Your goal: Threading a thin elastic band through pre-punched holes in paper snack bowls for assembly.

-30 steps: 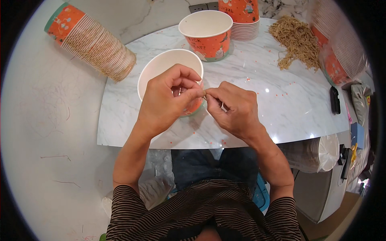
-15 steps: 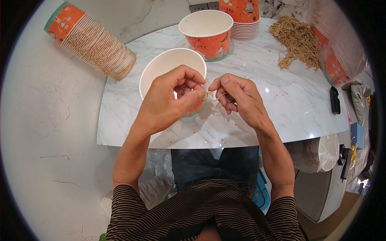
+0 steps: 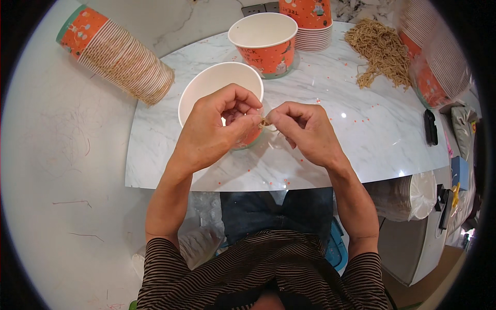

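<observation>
I pinched a small tuft of tan string (image 3: 265, 122) between both hands, my left hand (image 3: 219, 126) and right hand (image 3: 305, 132) each closed on 1 end. It hung just over the near rim of the white paper bucket (image 3: 217, 85) on the marble table (image 3: 361, 134).

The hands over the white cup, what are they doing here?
A seated person pinches a small piece of tan string between the left hand and right hand, just over the rim of an open paper cup on the marble table. A pile of similar string lies further back.
</observation>
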Action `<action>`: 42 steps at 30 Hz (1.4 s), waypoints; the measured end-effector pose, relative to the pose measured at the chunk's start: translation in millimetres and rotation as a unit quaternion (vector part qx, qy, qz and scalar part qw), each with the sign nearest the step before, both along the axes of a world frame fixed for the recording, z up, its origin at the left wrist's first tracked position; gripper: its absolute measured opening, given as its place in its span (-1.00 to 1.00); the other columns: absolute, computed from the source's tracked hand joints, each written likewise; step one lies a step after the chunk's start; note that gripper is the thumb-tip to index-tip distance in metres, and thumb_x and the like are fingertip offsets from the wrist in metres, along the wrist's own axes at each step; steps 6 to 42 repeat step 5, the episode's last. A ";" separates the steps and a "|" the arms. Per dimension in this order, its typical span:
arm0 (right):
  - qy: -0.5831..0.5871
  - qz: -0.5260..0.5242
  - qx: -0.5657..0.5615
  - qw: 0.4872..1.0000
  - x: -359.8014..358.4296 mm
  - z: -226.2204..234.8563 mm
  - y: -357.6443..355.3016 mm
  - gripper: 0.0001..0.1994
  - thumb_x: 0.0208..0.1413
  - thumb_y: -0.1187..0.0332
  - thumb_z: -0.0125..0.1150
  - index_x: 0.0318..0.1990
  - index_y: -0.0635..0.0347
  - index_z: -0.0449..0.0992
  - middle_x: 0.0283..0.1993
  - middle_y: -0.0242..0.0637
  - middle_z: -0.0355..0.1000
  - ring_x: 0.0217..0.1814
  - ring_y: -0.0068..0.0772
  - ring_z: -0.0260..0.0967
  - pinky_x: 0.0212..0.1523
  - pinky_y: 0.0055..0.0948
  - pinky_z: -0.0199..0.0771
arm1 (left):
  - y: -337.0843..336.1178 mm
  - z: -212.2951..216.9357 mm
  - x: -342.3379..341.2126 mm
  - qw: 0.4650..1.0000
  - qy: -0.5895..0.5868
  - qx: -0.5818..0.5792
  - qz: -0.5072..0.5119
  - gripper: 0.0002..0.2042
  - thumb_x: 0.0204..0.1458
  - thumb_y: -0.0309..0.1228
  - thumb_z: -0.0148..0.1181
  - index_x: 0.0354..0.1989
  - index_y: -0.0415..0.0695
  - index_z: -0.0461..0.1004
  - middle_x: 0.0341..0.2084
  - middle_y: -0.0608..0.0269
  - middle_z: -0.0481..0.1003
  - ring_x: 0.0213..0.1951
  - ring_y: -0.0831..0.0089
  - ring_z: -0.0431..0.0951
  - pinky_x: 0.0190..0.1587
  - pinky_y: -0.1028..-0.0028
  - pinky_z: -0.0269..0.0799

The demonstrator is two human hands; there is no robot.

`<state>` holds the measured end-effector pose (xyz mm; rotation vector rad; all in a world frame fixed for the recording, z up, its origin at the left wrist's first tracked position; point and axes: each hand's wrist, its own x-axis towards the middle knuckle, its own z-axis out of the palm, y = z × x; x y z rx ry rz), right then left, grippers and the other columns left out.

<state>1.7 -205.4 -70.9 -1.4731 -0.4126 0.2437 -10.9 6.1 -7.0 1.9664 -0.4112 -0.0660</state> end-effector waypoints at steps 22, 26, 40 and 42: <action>0.050 0.033 0.026 0.998 4.6 -5.2 -4.8 -0.70 0.40 0.16 0.17 -0.11 0.20 0.70 -0.39 -0.42 0.53 -0.40 -0.68 0.34 -0.35 -0.59 0.34 | 1.1 0.0 0.7 1.000 0.000 0.006 -0.001 -0.86 0.21 -0.53 0.29 -0.13 -0.28 0.53 -0.32 0.34 0.59 -0.29 0.69 0.54 -0.24 0.66 0.44; 0.050 0.033 0.026 0.998 4.6 -5.2 -4.8 -0.70 0.40 0.16 0.17 -0.11 0.20 0.70 -0.39 -0.42 0.53 -0.40 -0.68 0.34 -0.35 -0.59 0.34 | 1.1 0.0 0.7 1.000 0.000 0.006 -0.001 -0.86 0.21 -0.53 0.29 -0.13 -0.28 0.53 -0.32 0.34 0.59 -0.29 0.69 0.54 -0.24 0.66 0.44; 0.050 0.033 0.026 0.998 4.6 -5.2 -4.8 -0.70 0.40 0.16 0.17 -0.11 0.20 0.70 -0.39 -0.42 0.53 -0.40 -0.68 0.34 -0.35 -0.59 0.34 | 1.1 0.0 0.7 1.000 0.000 0.006 -0.001 -0.86 0.21 -0.53 0.29 -0.13 -0.28 0.53 -0.32 0.34 0.59 -0.29 0.69 0.54 -0.24 0.66 0.44; 0.050 0.033 0.026 0.998 4.6 -5.2 -4.8 -0.70 0.40 0.16 0.17 -0.11 0.20 0.70 -0.39 -0.42 0.53 -0.40 -0.68 0.34 -0.35 -0.59 0.34 | 1.1 0.0 0.7 1.000 0.000 0.006 -0.001 -0.86 0.21 -0.53 0.29 -0.13 -0.28 0.53 -0.32 0.34 0.59 -0.29 0.69 0.54 -0.24 0.66 0.44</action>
